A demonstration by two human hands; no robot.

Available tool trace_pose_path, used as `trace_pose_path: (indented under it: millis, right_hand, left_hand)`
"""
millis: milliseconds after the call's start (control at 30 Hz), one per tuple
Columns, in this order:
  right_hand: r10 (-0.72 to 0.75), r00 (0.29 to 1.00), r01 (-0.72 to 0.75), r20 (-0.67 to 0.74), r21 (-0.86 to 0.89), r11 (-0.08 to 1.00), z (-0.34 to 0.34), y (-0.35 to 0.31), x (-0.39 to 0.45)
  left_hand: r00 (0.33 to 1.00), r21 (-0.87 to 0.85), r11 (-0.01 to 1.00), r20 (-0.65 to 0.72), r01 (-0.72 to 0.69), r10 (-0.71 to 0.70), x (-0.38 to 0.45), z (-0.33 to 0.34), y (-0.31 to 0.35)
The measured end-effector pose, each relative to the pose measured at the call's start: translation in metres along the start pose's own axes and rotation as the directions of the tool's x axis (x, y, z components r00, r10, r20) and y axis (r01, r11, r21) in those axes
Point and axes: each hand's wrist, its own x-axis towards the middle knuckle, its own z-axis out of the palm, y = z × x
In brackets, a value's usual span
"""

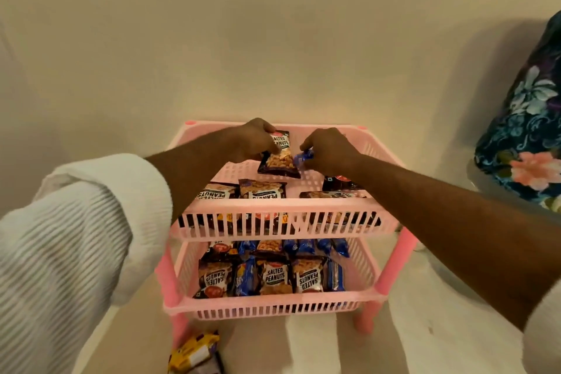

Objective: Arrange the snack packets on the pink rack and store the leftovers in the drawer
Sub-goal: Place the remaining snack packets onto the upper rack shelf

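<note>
A plain cream wall (pixel 273 39) filled the background, and the pale floor (pixel 425 328) ran up to meet it. At the right edge sat a dark floral-print cushion or bundle (pixel 528 118); which one it was could not be told.

Against the wall stood the pink rack (pixel 279 215), a slotted plastic stand with two tiers in view. On the top tier (pixel 236 170) several salted peanut packets (pixel 262 188) lay flat near the front edge, well spread, with bare pink base behind them. The lower tier (pixel 267 304) was packed close: more salted peanut packets (pixel 274 275) in a row, with blue snack packets (pixel 303 247) tucked between and behind them.

Over the top tier, the left hand (pixel 252 140) pinched a salted peanut packet (pixel 280 155) by its upper edge, the packet's bottom resting on the shelf. Just beside it the right hand (pixel 329 146) was closed on a small blue packet (pixel 303 158), which touched the peanut packet's side. Both forearms came out of white ribbed sleeves (pixel 76 237).

On the floor before the rack's left leg lay a yellow-and-dark packet (pixel 194 352), partly cut off by the frame.
</note>
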Motion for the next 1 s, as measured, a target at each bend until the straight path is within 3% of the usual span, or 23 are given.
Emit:
trace_pose_path:
  millis: [100, 167, 200, 233, 267, 300, 400, 433, 533, 667, 867, 1000]
  right_hand:
    - [-0.016, 0.999, 0.022, 0.047, -0.121, 0.992, 0.006, 0.003, 0.006]
    - [-0.029, 0.995, 0.044, 0.101, -0.144, 0.989, 0.005, 0.004, 0.007]
    - [-0.031, 0.991, 0.051, 0.128, -0.159, 0.986, 0.004, 0.006, 0.006]
    - [-0.033, 0.988, 0.061, 0.152, -0.182, 0.981, 0.003, 0.007, 0.006]
    - [-0.04, 0.985, 0.075, 0.166, -0.211, 0.975, 0.002, 0.009, 0.005]
    - [-0.05, 0.984, 0.09, 0.17, -0.237, 0.967, 0.002, 0.011, 0.005]
    - [-0.067, 0.989, 0.094, 0.131, -0.216, 0.972, 0.0, 0.016, 0.002]
    - [-0.062, 0.992, 0.082, 0.11, -0.187, 0.979, 0.0, 0.018, 0.001]
    - [-0.041, 0.996, 0.05, 0.085, -0.107, 0.993, 0.001, 0.02, 0.0]
    - [-0.046, 0.995, 0.052, 0.085, -0.069, 0.996, 0.002, 0.017, 0.0]
    - [-0.05, 0.997, 0.053, 0.054, -0.06, 0.997, 0.003, 0.019, -0.003]
    - [-0.054, 0.995, 0.054, -0.078, 0.002, 0.999, -0.006, 0.015, -0.022]
  left_hand:
    - [0.994, 0.062, 0.998, 0.107, 0.017, -0.023, 0.014, 0.006, -0.008]
    - [0.991, 0.336, 0.941, 0.131, -0.039, -0.006, 0.022, 0.011, -0.015]
    - [0.995, 0.564, 0.823, 0.1, -0.069, 0.015, 0.025, 0.012, -0.018]
    - [0.996, 0.765, 0.638, 0.059, -0.089, 0.068, 0.027, 0.013, -0.019]
    - [0.995, 0.879, 0.471, 0.031, -0.075, 0.1, 0.028, 0.011, -0.02]
    - [0.995, 0.927, 0.372, 0.012, -0.048, 0.099, 0.028, 0.01, -0.02]
    - [0.992, 0.953, 0.284, 0.078, -0.104, 0.102, 0.025, 0.011, -0.018]
    - [0.987, 0.948, 0.28, 0.136, -0.154, 0.082, 0.025, 0.014, -0.016]
    - [0.948, 0.865, 0.443, 0.303, -0.234, -0.092, 0.023, 0.019, -0.011]
    - [0.942, 0.829, 0.523, 0.309, -0.198, -0.134, 0.017, 0.017, -0.01]
    - [0.987, 0.833, 0.53, 0.144, -0.161, 0.073, 0.0, 0.011, -0.009]
    - [0.97, 0.758, 0.615, 0.094, -0.217, 0.226, -0.032, 0.007, -0.002]
